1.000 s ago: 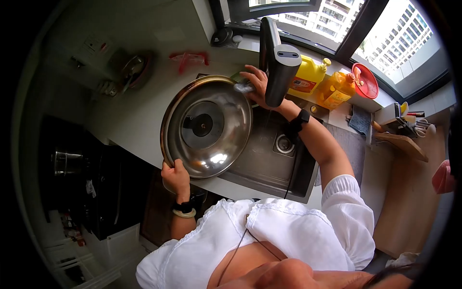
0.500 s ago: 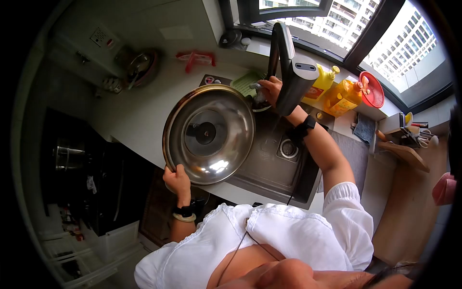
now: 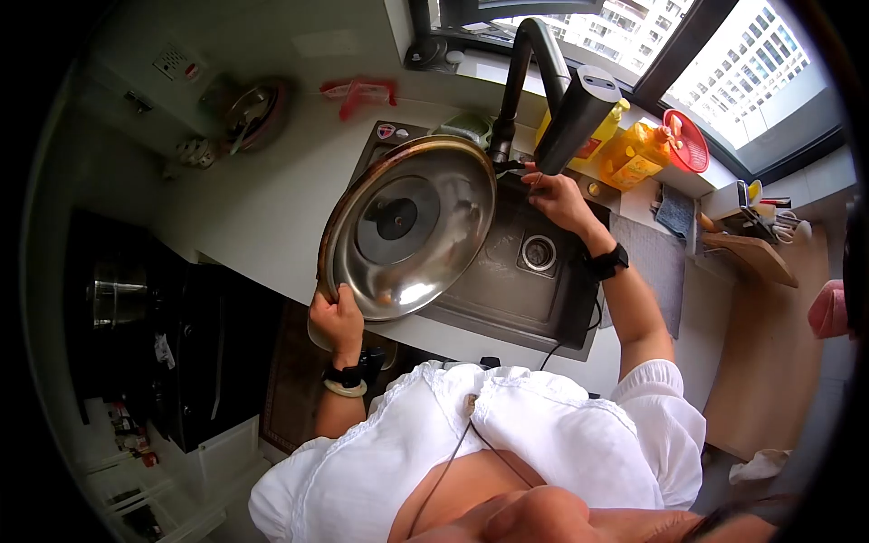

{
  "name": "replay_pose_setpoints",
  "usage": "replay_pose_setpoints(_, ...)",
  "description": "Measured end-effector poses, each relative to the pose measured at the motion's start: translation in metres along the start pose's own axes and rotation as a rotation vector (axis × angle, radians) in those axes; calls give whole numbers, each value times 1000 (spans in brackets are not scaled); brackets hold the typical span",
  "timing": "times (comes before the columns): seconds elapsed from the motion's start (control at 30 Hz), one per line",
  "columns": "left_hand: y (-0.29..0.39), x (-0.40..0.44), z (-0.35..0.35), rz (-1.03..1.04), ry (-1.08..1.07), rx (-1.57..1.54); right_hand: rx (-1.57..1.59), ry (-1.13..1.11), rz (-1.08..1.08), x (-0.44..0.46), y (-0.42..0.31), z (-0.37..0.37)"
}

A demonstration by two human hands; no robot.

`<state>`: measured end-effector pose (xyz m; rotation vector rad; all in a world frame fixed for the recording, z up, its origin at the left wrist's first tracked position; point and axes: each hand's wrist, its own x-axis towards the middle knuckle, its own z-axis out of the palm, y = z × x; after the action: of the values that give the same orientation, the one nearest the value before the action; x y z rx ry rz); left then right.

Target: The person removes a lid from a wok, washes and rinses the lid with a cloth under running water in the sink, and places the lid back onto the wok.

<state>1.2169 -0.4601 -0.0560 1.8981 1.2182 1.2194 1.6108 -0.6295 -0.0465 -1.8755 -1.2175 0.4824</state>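
My left hand is closed around the lower left rim of a large steel pot lid. The lid has a round glass panel and a dark disc at its middle, and it is tilted over the sink's left side. At the back of the sink, my right hand has its fingers curled at the end of the dark faucet handle. The tall black faucet arches above that hand, its wide grey head hanging over it.
Behind the sink stand a yellow bottle and an orange bottle, beside a red basket. A green tray is partly hidden behind the lid. To the right are a grey mat and a utensil holder.
My right hand has moved from beside the lid's far rim, where it held something greyish, to the faucet handle. The lid has shifted slightly up and right and tilted more.
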Motion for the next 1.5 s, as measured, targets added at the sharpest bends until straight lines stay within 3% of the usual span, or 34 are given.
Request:
replay_pose_setpoints(0.17, 14, 2, -3, 261, 93, 26, -182, -74, 216, -86, 39, 19)
replay_pose_setpoints(0.23, 13, 6, -10, 283, 123, 34, -267, -117, 195, -107, 52, 27)
replay_pose_setpoints(0.33, 3, 12, -25, 155, 135, -22, -153, -96, 293, -118, 41, 34)
replay_pose_setpoints(0.37, 4, 15, -26, 96, 184, -62, 11, -81, 432, -116, 33, 38)
replay_pose_setpoints(0.5, 9, 26, -29, -70, 240, -195, 427, 198, 497, -90, 87, 85)
replay_pose_setpoints(0.6, 15, 25, -31, -111, 265, -248, 880, 181, 481, -46, 71, 70)
replay_pose_setpoints(0.63, 18, 24, -31, -111, 272, -267, 905, 128, 381, -35, 38, 53)
replay_pose_setpoints(0.73, 14, 19, -35, -170, 218, -234, 642, 146, 109, 12, 40, 38)
replay_pose_setpoints(0.8, 6, 16, -35, -174, 184, -219, 491, 132, 118, 36, 39, 29)
replay_pose_setpoints(0.93, 4, 10, -30, -158, 159, -220, 597, 277, 217, 53, 36, 27)
replay_pose_setpoints(1.07, 2, 9, -20, -151, 112, -249, 634, 302, 143, 51, 48, 32)
replay_pose_setpoints(1.1, 1, 10, -17, -156, 102, -261, 685, 277, 130, 49, 51, 34)
replay_pose_setpoints(1.2, 10, 10, -11, -124, 105, -252, 437, 172, 239, 18, 58, 26)
replay_pose_setpoints(1.27, 17, 9, -12, -113, 92, -225, 140, 38, 182, -22, 35, 32)
replay_pose_setpoints(1.3, 17, 7, -13, -106, 84, -229, 61, -161, 185, -38, 52, 38)
replay_pose_setpoints(1.33, 17, 8, -12, -95, 75, -237, -25, -200, 301, -49, 43, 38)
replay_pose_setpoints(1.4, 14, 6, -8, -54, 60, -240, 310, 191, 396, -69, 31, 43)
replay_pose_setpoints(1.5, 3, -1, -10, 105, -1, -174, 820, -88, 698, -91, 8, 46)
